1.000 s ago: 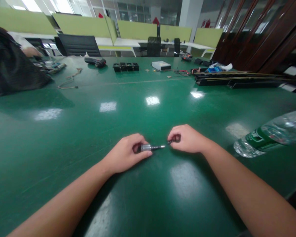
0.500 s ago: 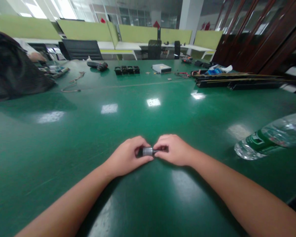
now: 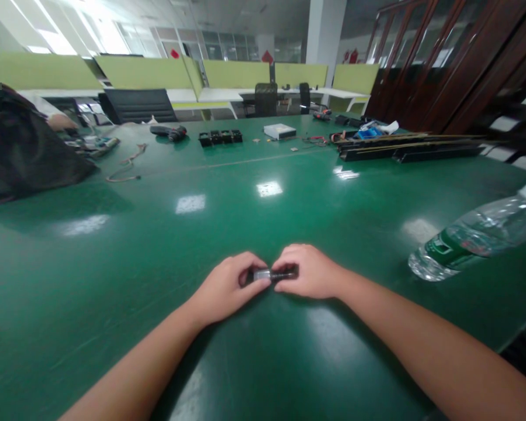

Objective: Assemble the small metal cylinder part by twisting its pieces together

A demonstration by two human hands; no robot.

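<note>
A small cylindrical object lies level between both hands, low over the green table point(image 3: 228, 222). Its silver-grey barrel point(image 3: 262, 274) is pinched between the thumb and fingers of my left hand point(image 3: 228, 286), which hides its left end. From the barrel's right side extends a dark, narrower rod-like part point(image 3: 284, 273). The thumb and fingers of my right hand point(image 3: 311, 272) curl around that dark part, closed on it. Both hands' fingertips nearly meet at the join. What kind of object it is cannot be made out.
At right, a clear water bottle point(image 3: 456, 248) with a green label lies on its side. Along the back are a power drill point(image 3: 169, 133), black blocks point(image 3: 220, 138), a white box point(image 3: 279, 131) and long black rails point(image 3: 377, 151). A person in dark clothing point(image 3: 30, 152) sits at left.
The camera view has tilted up and shifted slightly. More of the dark part shows between my right thumb and fingers. Both hands stay at the object.
</note>
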